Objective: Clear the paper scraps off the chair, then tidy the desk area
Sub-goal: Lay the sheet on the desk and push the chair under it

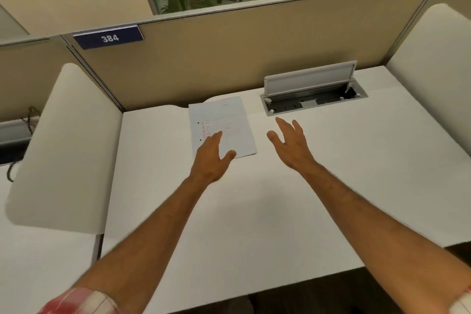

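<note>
A white sheet of paper (226, 120) with red print and punched holes lies flat near the back of the white desk (254, 211). My left hand (212, 158) hovers over the sheet's near left corner, fingers apart, holding nothing. My right hand (291, 144) is to the right of the sheet, open with fingers spread, just in front of the power socket box. No chair or paper scraps are in view.
A grey socket box (313, 99) with its lid flipped up is set into the desk at the back right. Beige partition (229, 58) stands behind, with a blue "384" label (109, 38). White side dividers (66, 150) flank the desk on both sides.
</note>
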